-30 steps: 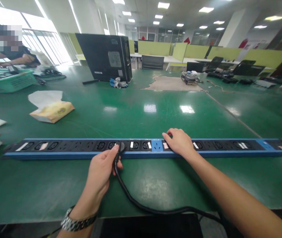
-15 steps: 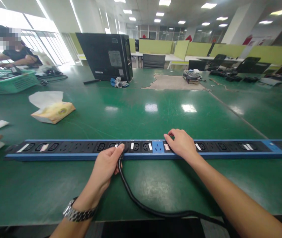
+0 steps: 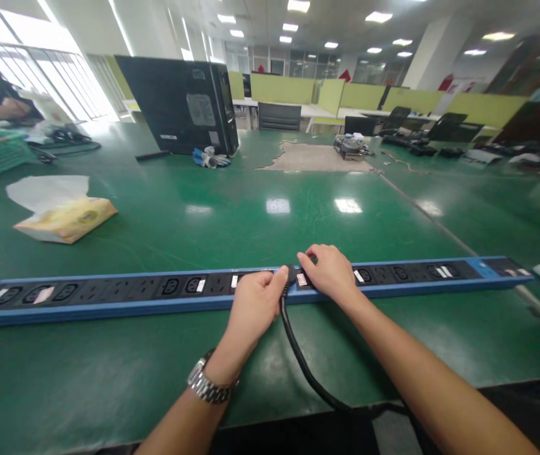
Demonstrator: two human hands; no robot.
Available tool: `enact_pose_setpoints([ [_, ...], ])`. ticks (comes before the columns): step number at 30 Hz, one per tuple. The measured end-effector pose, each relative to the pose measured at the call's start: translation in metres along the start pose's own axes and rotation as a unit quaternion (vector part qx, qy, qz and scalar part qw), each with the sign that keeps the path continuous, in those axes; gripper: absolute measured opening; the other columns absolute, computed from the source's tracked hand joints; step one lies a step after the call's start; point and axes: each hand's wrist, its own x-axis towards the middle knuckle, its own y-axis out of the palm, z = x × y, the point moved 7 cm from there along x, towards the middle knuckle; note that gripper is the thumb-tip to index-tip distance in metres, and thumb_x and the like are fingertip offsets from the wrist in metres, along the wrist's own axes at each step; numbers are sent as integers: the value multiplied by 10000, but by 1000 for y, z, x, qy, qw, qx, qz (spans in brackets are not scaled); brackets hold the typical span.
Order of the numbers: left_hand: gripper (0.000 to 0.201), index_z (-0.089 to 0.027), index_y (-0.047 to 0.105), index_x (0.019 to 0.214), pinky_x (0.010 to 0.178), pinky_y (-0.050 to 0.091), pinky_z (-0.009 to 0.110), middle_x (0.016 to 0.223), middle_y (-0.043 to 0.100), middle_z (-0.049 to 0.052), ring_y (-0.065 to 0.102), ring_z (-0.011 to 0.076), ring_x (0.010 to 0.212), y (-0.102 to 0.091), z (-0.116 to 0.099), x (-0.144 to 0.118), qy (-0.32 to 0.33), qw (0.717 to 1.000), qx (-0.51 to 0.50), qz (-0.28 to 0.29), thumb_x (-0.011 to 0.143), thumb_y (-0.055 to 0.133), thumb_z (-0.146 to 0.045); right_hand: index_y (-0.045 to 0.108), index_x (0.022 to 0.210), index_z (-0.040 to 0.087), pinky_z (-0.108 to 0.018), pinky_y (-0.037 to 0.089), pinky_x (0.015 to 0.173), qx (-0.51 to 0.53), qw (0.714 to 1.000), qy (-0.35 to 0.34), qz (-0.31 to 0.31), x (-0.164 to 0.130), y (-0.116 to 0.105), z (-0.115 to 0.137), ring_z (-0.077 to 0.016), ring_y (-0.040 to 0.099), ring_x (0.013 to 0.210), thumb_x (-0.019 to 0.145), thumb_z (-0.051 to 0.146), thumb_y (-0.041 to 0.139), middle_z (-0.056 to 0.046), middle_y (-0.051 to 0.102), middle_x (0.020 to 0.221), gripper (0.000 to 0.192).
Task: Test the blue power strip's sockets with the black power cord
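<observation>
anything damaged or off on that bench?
Yes. The green table mat has a ragged patch torn out at the far middle, with a bare brown surface showing through. Nearer, the left hand grips a black plug at the blue power strip, which the right hand rests on.

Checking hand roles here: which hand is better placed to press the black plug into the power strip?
Left. The left hand already grips the black plug at the power strip, while the right hand rests flat on the strip, steadying it.
</observation>
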Motion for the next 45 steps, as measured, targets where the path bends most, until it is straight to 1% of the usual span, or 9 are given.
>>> enact_pose_setpoints([
  [14,530,-206,356,481,492,199,268,444,345,-37,337,109,460,2,6,-1,60,978,183,-78,867,403,-566,676,794,190,-253,383,775,143,984,-41,-95,-8,-18,0,-155,573,820,951,458,381,-39,685,821,428],
  [17,517,-206,398,488,498,202,270,459,399,-31,356,115,466,2,7,1,56,969,221,-91,863,414,-561,679,821,182,-227,381,664,235,970,-59,-32,-15,-20,15,-122,564,684,963,462,346,-12,661,722,459],
  [20,460,-205,468,518,509,235,266,494,504,-10,421,127,484,3,3,4,60,966,249,-40,889,392,-466,667,825,200,-221,353,586,235,967,-74,57,-20,-20,38,-118,550,633,909,475,458,5,650,688,356],
  [23,448,-199,539,544,539,322,260,531,594,10,517,140,516,4,-1,6,74,965,226,112,905,357,-393,640,802,214,-225,358,598,174,979,-64,86,-23,-24,49,-132,577,676,861,445,535,-10,671,746,262],
  [25,394,-198,625,643,599,386,268,641,669,21,586,161,609,-11,-5,9,106,960,233,110,895,388,-385,633,852,225,-239,379,632,133,985,-56,91,-29,-24,52,-155,611,728,885,468,493,-26,684,791,282],
  [28,307,-205,693,987,797,425,323,985,720,59,616,225,936,-38,-11,15,202,921,331,-35,874,463,-374,599,995,215,-285,414,668,66,994,-43,82,-40,-20,58,-217,646,772,871,570,472,-72,692,833,398],
  [32,376,-238,664,1165,905,379,397,1120,697,72,592,254,1058,-25,6,22,227,855,466,-22,928,405,-373,575,1053,178,-292,419,678,83,994,-32,68,-48,-19,63,-222,654,767,865,401,511,-99,698,848,299],
  [39,416,-267,640,1226,899,363,400,1107,705,67,605,244,1047,-19,12,23,213,836,505,-16,952,357,-402,524,1212,225,-258,352,532,237,967,31,-93,-55,-117,-14,-137,545,547,871,486,463,-20,656,721,434],
  [45,424,-245,648,1217,899,372,423,1088,707,68,612,256,1034,-20,11,23,207,834,511,-21,953,351,-393,586,1014,211,-255,280,501,195,978,1,78,-55,-67,-71,-118,431,483,822,401,524,55,510,542,277],
])
